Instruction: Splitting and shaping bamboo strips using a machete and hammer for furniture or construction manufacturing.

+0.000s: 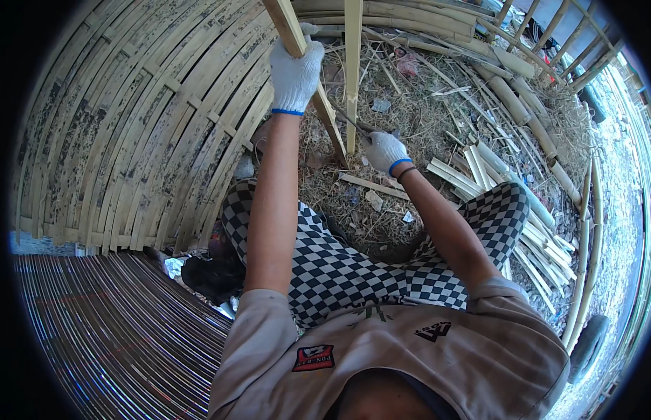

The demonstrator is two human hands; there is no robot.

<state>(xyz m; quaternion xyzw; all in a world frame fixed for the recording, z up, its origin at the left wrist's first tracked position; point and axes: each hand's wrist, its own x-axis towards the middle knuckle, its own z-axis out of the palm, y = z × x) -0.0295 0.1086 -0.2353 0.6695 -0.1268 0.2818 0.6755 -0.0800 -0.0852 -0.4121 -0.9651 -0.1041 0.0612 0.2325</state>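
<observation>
My left hand (pixel 296 75), in a white knit glove with a blue cuff, is closed around a split bamboo pole (pixel 287 28). The pole slants down to the ground in front of me. My right hand (pixel 385 151), gloved the same way, is closed on the handle end of a knife (pixel 350 120) with a dark, narrow blade. That blade points up and left, crossing close to the lower part of the bamboo; whether it touches cannot be told. A second pale bamboo strip (pixel 352 66) stands nearly upright just right of the held one.
A woven bamboo panel (pixel 136 119) rises on the left, above a dark ribbed sheet (pixel 122 329). Split bamboo pieces (pixel 472 171) lie to the right of my knees. Long bamboo poles (pixel 507 98) and shavings cover the ground ahead. A tire (pixel 589 344) rests at far right.
</observation>
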